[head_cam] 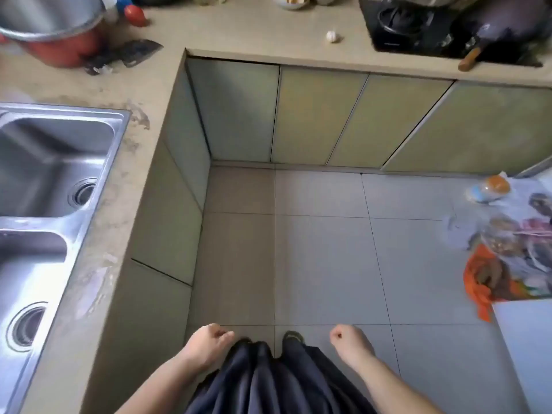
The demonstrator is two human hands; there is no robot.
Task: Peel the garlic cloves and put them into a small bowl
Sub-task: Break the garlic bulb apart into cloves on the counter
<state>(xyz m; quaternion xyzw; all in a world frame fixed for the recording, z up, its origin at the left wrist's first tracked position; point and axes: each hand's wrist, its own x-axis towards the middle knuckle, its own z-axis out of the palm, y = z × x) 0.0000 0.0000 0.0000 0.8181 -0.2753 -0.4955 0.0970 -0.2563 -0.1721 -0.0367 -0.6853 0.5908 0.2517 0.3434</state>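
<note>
A white garlic bulb (332,36) lies on the beige countertop (254,31) at the far side, just left of the stove. A small bowl (294,2) holding pale pieces stands at the top edge behind it. My left hand (207,343) and my right hand (349,342) hang low over the floor by my dark skirt. Their fingers are loosely curled and hold nothing. Both hands are far from the garlic.
A double steel sink (44,186) fills the left counter. A red pot (53,28) and a cleaver (131,53) lie at the far left. A black stove with a dark wok (495,25) is at the far right. Bags (513,243) clutter the floor on the right.
</note>
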